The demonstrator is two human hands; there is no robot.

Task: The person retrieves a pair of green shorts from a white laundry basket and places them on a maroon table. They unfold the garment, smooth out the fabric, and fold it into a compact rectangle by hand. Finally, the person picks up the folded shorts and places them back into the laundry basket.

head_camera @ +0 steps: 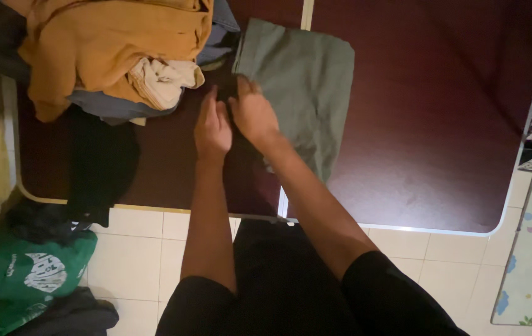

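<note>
On the dark tabletop (440,124): a grey-green cloth (306,81) lies spread out flat, near the middle, so it can be smoothed and handled easily.
Left hand (213,127): it rests palm down just beside the left edge of the grey-green cloth, fingers close together and bent a little. I cannot tell if it pinches the edge or only touches it.
Right hand (253,112): it lies on the left edge of the grey-green cloth, fingers curled down onto the cloth. It looks like it presses or grips the edge, but the hold is hidden under the hand.
Both hands together: they sit side by side at the same edge, so the cloth stays in place.
Pile at the back left: a yellow-brown top (104,43), a cream cloth (163,81) and a blue-grey cloth (110,106) are heaped up, out of the way.
Black cloth (101,168): it hangs over the front left edge of the tabletop.
Floor below: a green shirt (29,274) lies bunched up on the pale tiles (135,249), apart from the rest.
</note>
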